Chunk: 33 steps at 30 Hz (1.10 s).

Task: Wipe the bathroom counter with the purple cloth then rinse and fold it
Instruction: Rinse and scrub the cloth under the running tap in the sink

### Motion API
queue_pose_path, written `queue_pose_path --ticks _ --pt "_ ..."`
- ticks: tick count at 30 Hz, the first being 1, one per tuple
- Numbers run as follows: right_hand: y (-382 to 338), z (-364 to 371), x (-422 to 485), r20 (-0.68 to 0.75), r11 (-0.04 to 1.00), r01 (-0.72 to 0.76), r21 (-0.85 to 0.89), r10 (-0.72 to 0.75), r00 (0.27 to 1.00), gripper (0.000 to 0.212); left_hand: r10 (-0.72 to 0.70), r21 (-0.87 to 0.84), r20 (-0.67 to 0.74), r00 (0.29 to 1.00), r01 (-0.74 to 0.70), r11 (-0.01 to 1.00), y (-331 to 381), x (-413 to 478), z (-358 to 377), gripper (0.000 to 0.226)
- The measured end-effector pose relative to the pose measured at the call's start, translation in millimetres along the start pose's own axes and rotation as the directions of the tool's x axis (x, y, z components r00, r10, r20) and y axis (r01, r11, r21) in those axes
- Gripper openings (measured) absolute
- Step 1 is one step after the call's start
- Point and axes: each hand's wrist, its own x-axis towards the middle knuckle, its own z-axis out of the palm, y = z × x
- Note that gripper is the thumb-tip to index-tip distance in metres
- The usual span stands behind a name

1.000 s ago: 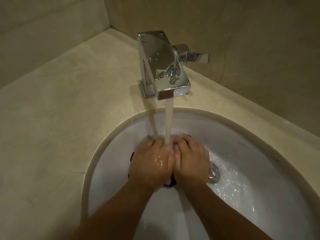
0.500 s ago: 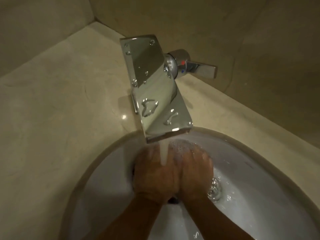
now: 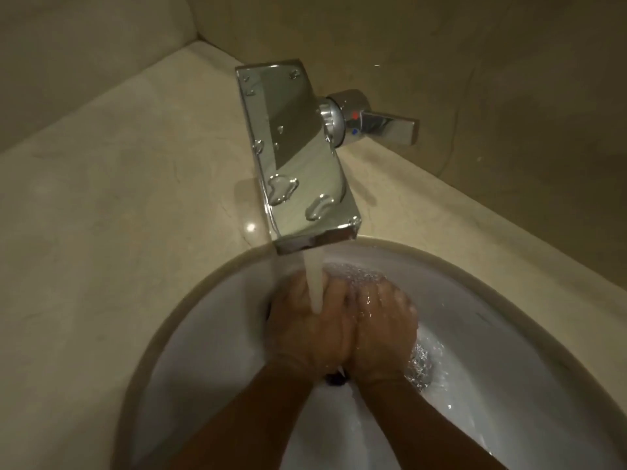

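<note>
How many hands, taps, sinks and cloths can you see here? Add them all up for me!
Hands: 2, the left hand and the right hand
Tap: 1
Sink: 1
Cloth: 1, only a dark bit peeking out between the wrists
Total: 5

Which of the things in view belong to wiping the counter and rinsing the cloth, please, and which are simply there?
In the job: cloth, a dark scrap showing below the hands; left hand and right hand gripping it; water stream; faucet; sink; counter.
Simply there: lever handle; drain; wall.
</note>
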Motion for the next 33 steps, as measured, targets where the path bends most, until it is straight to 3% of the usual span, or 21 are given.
queue_pose_path --ticks 4,9,12,17,23,26,28,30,33 --pt "-2 -8 2 0.147 0.999 -0.003 -0.049 0.010 0.989 0.019 -0.094 0.111 0.012 0.995 0.092 0.990 -1 -8 -4 0.023" --pt "-1 -25 6 0.335 0.990 0.059 0.126 -0.098 0.937 0.030 0.035 0.230 -0.050 0.998 -0.023 0.973 3 -19 -29 0.030" --pt "-13 -52 16 0.249 0.939 -0.066 0.338 -0.021 0.968 0.031 0.001 0.232 -0.105 0.994 0.023 0.972 -6 -27 -44 0.029" --pt "-36 -92 33 0.098 0.751 -0.129 0.648 0.086 0.991 0.029 0.018 0.211 -0.324 0.946 0.054 0.976 -8 -14 -82 0.035" --pt "-21 -82 16 0.202 0.888 -0.161 0.430 0.079 0.976 0.024 0.044 0.253 -0.259 0.965 0.024 0.967 -8 -29 -61 0.038" --pt "-13 -79 14 0.339 0.932 -0.065 0.356 -0.064 0.939 0.047 -0.032 0.153 -0.209 0.977 0.065 0.986 -3 -31 -51 0.022" --pt "-5 -53 2 0.451 0.941 0.038 0.337 -0.197 0.870 0.054 -0.106 0.113 -0.195 0.975 0.130 0.985 -6 -38 -23 0.013" --pt "-6 -47 -4 0.460 0.963 0.118 0.242 -0.221 0.860 0.043 -0.097 0.126 -0.167 0.981 0.118 0.985 -9 -42 -21 0.019" --pt "-5 -39 -15 0.373 0.981 0.128 0.148 -0.175 0.911 0.035 -0.097 0.140 -0.121 0.988 0.113 0.984 -8 -46 -23 0.043"
